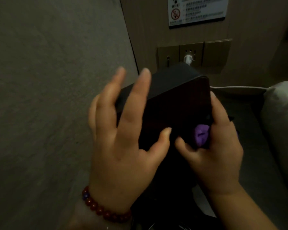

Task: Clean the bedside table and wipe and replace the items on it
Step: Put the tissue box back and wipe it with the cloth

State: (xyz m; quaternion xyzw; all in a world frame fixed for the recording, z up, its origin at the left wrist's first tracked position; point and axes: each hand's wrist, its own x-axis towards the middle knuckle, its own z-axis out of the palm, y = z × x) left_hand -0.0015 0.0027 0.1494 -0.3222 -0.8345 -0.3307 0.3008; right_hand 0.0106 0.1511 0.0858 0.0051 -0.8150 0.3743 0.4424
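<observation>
A dark box (176,103) with a black top and a dark reddish-brown front face is held up in the middle of the view, tilted. My left hand (123,138) lies against its left side, fingers spread over the top and thumb on the front face. My right hand (218,146) grips the box's right edge and lower corner, with a bunched purple cloth (201,135) pressed between its fingers and the box. The bedside table surface (249,130) shows dimly behind and to the right.
A wall socket panel (193,55) with a white plug (188,59) in it sits just behind the box. Above hangs a Wi-Fi and no-smoking notice (198,10). A grey wall (48,97) fills the left. White bedding (281,113) lies at the right edge.
</observation>
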